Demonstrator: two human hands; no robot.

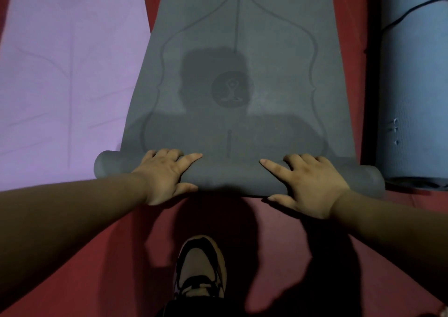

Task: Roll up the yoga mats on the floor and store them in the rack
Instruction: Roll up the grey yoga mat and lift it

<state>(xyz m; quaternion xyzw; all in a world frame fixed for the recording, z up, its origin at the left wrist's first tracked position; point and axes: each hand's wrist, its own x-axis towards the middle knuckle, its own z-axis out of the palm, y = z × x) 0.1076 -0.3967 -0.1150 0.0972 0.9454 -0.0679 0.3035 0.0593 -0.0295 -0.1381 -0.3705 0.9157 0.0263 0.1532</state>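
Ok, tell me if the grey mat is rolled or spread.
Grey mat mostly spread; only near end rolled, under left hand and right hand.

The partly rolled mat (242, 50) fills the frame's centre, with the left hand (164, 173) and right hand (308, 185) on its roll. A flat mat (60, 74) lies left, a rolled mat (417, 86) right, and a shoe (201, 265) below.

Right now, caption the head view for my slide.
Left hand and right hand grip the partly rolled grey yoga mat, between flat purple mat and rolled blue mat.
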